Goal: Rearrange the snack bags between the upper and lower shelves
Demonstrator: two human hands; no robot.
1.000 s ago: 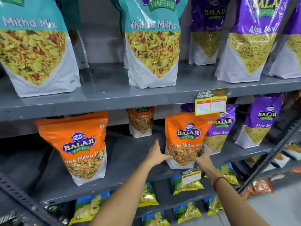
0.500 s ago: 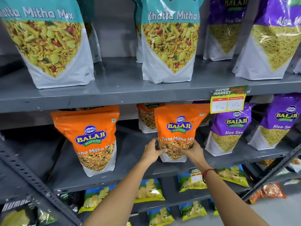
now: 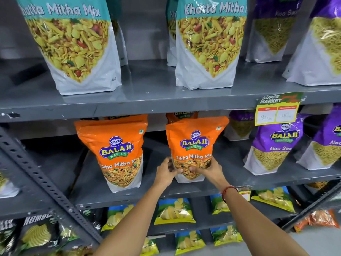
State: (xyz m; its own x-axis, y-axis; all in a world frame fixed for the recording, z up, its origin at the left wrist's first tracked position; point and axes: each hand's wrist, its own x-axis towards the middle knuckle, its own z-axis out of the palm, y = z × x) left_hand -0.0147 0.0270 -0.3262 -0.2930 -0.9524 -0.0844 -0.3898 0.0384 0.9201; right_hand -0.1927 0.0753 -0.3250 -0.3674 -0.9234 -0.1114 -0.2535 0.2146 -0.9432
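Observation:
An orange Tikha Mitha Mix bag [image 3: 195,141] stands upright on the lower shelf [image 3: 230,183], near its front edge. My left hand [image 3: 166,171] grips its lower left side and my right hand [image 3: 208,170] grips its lower right side. A second orange bag [image 3: 115,150] stands to its left, and another orange one [image 3: 181,115] is partly hidden behind it. On the upper shelf [image 3: 147,102] stand two teal Khatta Mitha Mix bags [image 3: 72,45] [image 3: 208,45], with a gap between them.
Purple Aloo Sev bags [image 3: 275,145] fill the right of both shelves. A yellow price tag [image 3: 276,111] hangs from the upper shelf's edge. Small chip packets [image 3: 175,211] lie on the shelves below. A perforated grey upright [image 3: 36,174] slants across the left.
Both hands went from open around the orange bag to closed on its lower sides. The bag has been drawn left and forward on the lower shelf.

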